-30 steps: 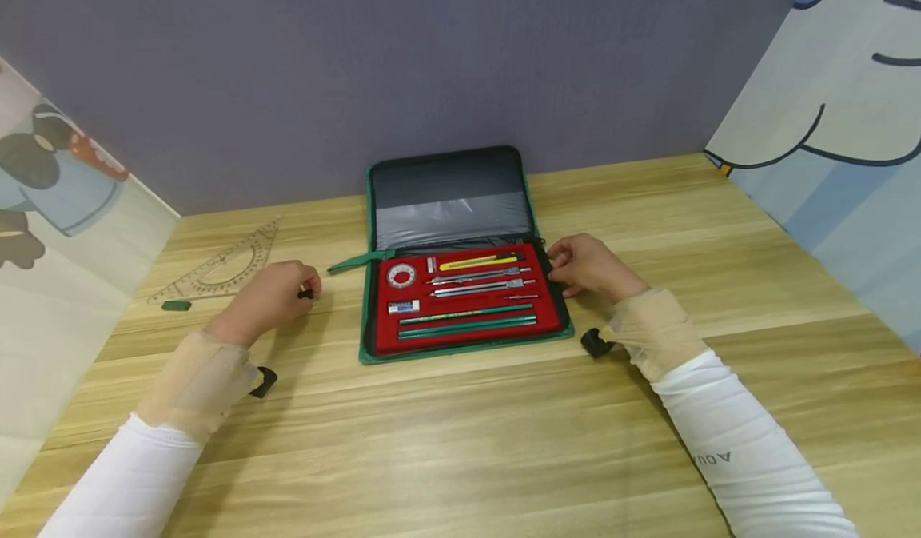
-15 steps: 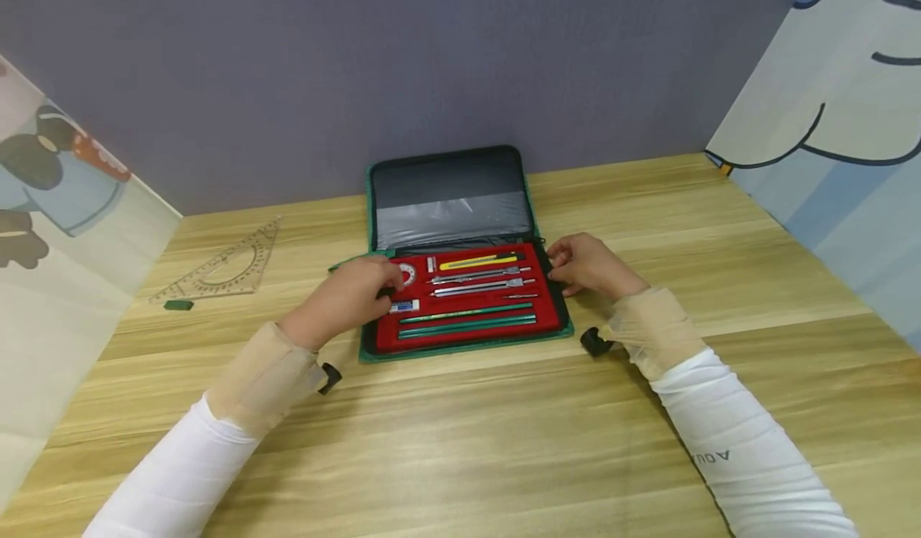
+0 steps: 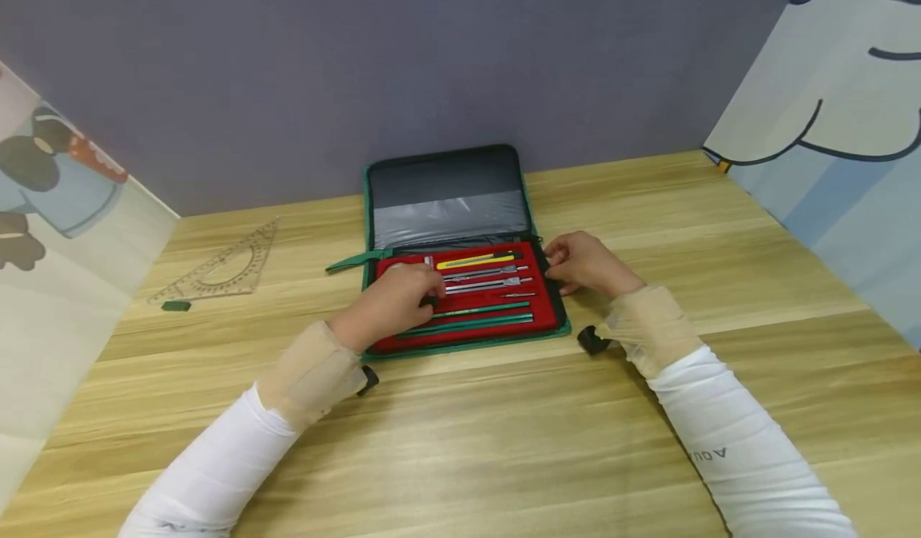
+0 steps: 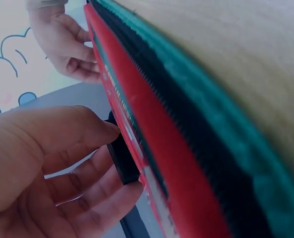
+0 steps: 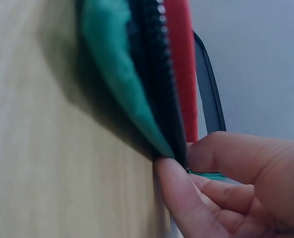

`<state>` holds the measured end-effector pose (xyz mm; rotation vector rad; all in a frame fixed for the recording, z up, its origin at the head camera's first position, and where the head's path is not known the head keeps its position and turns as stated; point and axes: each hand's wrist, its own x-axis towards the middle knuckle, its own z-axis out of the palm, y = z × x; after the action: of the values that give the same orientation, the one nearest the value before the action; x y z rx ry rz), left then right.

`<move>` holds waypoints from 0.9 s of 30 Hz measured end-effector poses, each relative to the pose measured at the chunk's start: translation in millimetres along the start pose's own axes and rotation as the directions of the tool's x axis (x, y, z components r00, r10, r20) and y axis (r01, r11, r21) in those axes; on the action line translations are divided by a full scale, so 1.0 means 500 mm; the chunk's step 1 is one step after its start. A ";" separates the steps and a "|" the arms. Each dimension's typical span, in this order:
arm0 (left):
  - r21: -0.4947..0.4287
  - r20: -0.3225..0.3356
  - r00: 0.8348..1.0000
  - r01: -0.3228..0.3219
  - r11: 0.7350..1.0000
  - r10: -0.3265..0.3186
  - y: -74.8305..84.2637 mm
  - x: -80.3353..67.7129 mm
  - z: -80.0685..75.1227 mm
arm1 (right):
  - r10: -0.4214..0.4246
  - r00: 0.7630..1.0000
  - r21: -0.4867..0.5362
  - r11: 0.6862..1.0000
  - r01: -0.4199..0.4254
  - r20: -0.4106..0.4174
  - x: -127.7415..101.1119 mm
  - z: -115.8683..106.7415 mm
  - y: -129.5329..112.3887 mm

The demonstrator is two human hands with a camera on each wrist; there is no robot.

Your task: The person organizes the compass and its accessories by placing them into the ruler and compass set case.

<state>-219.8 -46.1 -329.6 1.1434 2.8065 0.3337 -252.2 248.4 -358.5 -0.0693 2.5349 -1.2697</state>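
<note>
An open green zip case lies mid-table with a red insert that holds drawing tools. My left hand is over the insert's left part and pinches a small black block between thumb and fingers, close to the red surface. This hand hides the white eraser and most of the round white ring. My right hand pinches the case's right edge, thumb on one side and fingers on the other, as the right wrist view shows. Beside the left hand lie silver compasses and green pencils.
A yellow cutter knife sits at the insert's back. On the table's left are a clear set square and a small green block. A green strap sticks out left of the case. A grey wall stands behind.
My left hand has moved right from the bare table to over the red insert, carrying the black block. The right hand stays at the case's edge.
</note>
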 end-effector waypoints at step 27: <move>-0.047 0.064 0.997 0.052 0.998 -0.049 0.002 0.028 0.014 | 0.007 1.000 0.005 1.000 -0.007 0.000 0.001 0.000 -0.001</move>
<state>-227.6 -34.5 -336.0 1.0526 2.7520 0.3528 -252.6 248.1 -358.0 -0.0592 2.5297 -1.2734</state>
